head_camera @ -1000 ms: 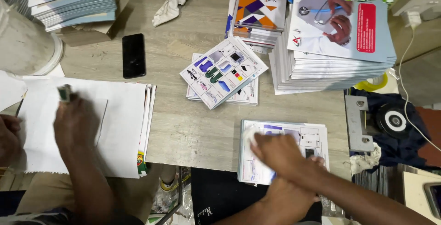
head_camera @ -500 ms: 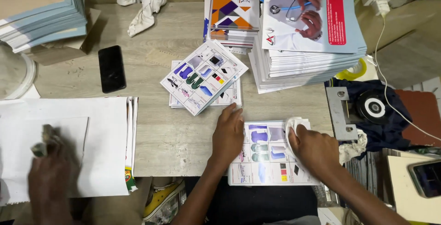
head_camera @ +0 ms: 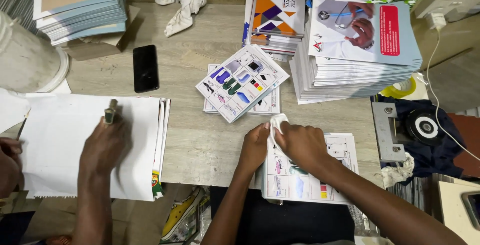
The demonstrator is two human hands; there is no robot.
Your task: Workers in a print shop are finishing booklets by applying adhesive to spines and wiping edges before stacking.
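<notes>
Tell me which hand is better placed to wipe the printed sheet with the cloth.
Right, probably. The right hand grips the white cloth on the printed sheet; the left hand lies bare at the sheet's left edge, holding no cloth.

**A:** so where's everything sitting relative to the phone?

**B:** cardboard-backed pad stack is behind it to the left, crumpled rag behind-right. Fanned catalogue sheets are right of it, booklet stacks further right. The pile of big paper sheets lies in front-left, and the printed sheet stack front-right, at the table edge.
</notes>
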